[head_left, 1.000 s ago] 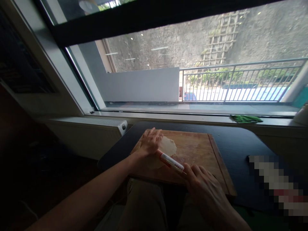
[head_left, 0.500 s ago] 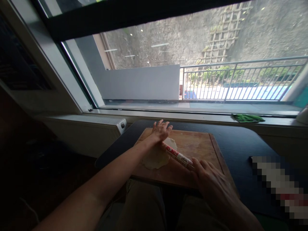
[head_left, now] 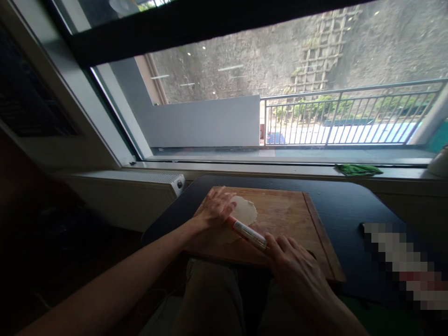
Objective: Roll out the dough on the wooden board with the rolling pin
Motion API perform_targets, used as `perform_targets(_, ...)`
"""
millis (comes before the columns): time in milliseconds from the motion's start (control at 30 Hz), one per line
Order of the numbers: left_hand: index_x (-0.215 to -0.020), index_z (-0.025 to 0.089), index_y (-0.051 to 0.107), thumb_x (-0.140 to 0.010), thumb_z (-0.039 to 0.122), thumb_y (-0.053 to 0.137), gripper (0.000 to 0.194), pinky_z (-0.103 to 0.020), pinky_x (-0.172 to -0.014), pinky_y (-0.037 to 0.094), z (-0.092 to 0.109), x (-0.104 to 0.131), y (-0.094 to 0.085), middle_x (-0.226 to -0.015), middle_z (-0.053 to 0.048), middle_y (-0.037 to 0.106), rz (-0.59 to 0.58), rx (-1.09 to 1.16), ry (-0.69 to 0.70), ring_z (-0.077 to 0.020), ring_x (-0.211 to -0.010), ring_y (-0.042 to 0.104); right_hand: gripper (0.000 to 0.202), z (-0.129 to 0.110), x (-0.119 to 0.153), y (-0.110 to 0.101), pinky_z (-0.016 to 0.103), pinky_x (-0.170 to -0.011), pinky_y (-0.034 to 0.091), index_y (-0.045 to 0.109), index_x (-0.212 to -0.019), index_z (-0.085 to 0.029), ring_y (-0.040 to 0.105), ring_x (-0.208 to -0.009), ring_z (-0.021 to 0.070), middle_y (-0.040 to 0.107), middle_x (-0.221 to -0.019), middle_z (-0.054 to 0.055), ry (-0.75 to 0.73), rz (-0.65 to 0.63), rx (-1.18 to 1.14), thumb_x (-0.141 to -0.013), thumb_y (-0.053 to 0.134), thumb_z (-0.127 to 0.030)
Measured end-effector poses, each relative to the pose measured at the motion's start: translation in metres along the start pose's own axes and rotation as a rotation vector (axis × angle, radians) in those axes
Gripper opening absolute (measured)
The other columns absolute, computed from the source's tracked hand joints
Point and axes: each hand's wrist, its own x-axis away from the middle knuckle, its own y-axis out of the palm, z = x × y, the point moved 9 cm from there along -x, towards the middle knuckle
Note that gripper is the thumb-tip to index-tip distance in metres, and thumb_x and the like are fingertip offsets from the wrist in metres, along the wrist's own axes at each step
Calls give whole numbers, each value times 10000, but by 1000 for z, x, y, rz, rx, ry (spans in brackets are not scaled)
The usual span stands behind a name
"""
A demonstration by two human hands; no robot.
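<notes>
A thin, pale sheet of dough (head_left: 245,212) lies on a wooden board (head_left: 283,205). Across the dough's near part rests a rolling pin-like tube (head_left: 250,234) with a red and silver printed wrap, slanting down to the right. My left hand (head_left: 215,207) is spread out, its palm over the tube's far left end and its fingers above the dough's edge. Over the near right end, the fingers of my right hand (head_left: 287,256) are bent round the tube. Both tube ends and some of the dough are hidden beneath my hands and left forearm.
The board lies on a dark table (head_left: 343,200), near its front edge. A pixelated object (head_left: 402,266) is on the right. Behind, a green cloth (head_left: 359,170) lies on the windowsill, and a white radiator (head_left: 150,186) stands left of the table.
Both hands and the tube have moved nearer to me and leftward. More of the dough's far part now shows beyond the tube. The view has shifted slightly.
</notes>
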Motion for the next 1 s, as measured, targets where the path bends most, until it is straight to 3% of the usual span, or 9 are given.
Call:
perform_targets(100,-1323,259,419,-916,450,228,489,-453,-1078,134,-2,-21,11,-1405,-22,389,-78,28,-70,-225,-1336,222,328,9,-1,1,260,-640,397,471,-1184,-235,568,-816,167,589,-880,22,32,6,-20,-858,487,-199)
perform_targets(233,-1304,286,424,-902,516,204,513,-504,-1063,143,-3,-65,27,-1405,0,387,-113,80,-162,-244,-1336,219,350,28,-1,5,266,-669,407,452,-1209,-233,561,-862,176,590,-926,30,62,8,-34,-861,480,-215)
perform_targets(433,-1240,205,479,-901,515,222,527,-525,-1066,96,18,-110,29,-1293,-60,517,9,66,-109,-247,-1320,241,338,43,3,4,294,-701,422,443,-1214,-208,550,-877,186,570,-954,41,87,-1,-49,-876,448,-220)
perform_targets(567,-1238,213,484,-915,466,221,488,-524,-1062,115,20,-102,25,-1308,-50,505,15,69,-97,-246,-1314,256,363,40,4,5,309,-716,422,443,-1229,-201,543,-881,198,565,-941,47,81,1,-14,-867,468,-217)
perform_targets(833,-1352,269,361,-914,508,122,553,-464,-1070,138,-12,-31,24,-1422,-10,360,-178,28,-156,-226,-1339,218,373,11,1,3,293,-667,414,446,-1236,-227,551,-842,187,574,-899,31,49,-9,3,-866,466,-179)
perform_targets(900,-1360,257,350,-908,525,118,575,-477,-1070,126,-13,-30,26,-1424,-16,356,-198,18,-171,-236,-1341,209,378,10,0,4,291,-665,416,445,-1236,-229,554,-842,187,577,-898,30,49,-6,0,-862,475,-180)
perform_targets(1000,-1352,265,355,-893,555,121,591,-519,-1056,136,-11,-49,32,-1431,-9,344,-207,34,-201,-260,-1339,205,344,18,0,8,294,-663,420,460,-1212,-231,555,-836,188,577,-895,30,57,8,-7,-868,473,-221)
